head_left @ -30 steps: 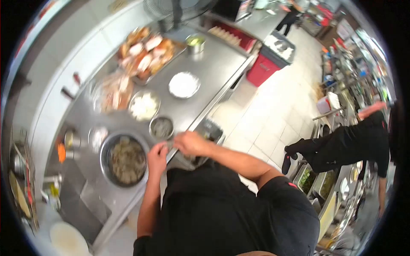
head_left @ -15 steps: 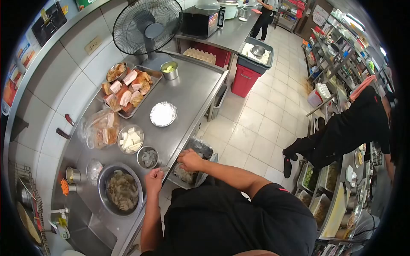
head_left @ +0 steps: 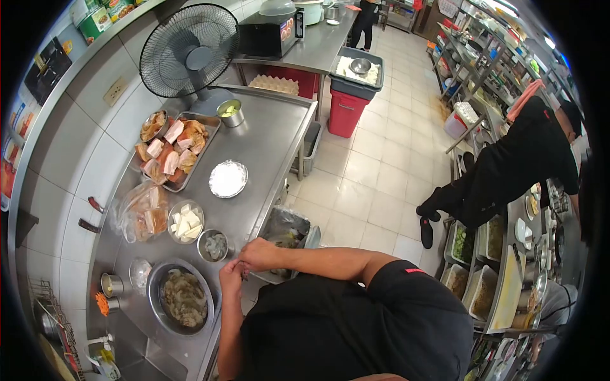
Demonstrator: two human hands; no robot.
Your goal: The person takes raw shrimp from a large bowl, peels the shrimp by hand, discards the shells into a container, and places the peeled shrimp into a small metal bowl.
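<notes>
My left hand (head_left: 230, 277) and my right hand (head_left: 257, 256) meet at the counter's front edge, fingers closed around something small that I cannot make out. Just beyond them stands a small metal bowl (head_left: 215, 246) of peeled grey shrimp. A large steel bowl (head_left: 152, 298) with unpeeled-looking shrimp is to the left of my left hand. Below my right hand, a bin (head_left: 305, 223) lined with plastic holds scraps. Further along the counter are a bowl of white blocks (head_left: 185, 223) and a foil-covered round dish (head_left: 228, 179).
A tray of meat chunks (head_left: 170, 151), a bagged piece of meat (head_left: 147, 216), a metal cup (head_left: 230, 112) and a fan (head_left: 189, 57) stand further back. A red bin (head_left: 345, 114) is on the floor. A co-worker in black (head_left: 508, 162) bends over the right-hand counter.
My right hand has come back from over the scrap bin to meet my left hand. The view has shifted, and the co-worker leans at a slightly different angle.
</notes>
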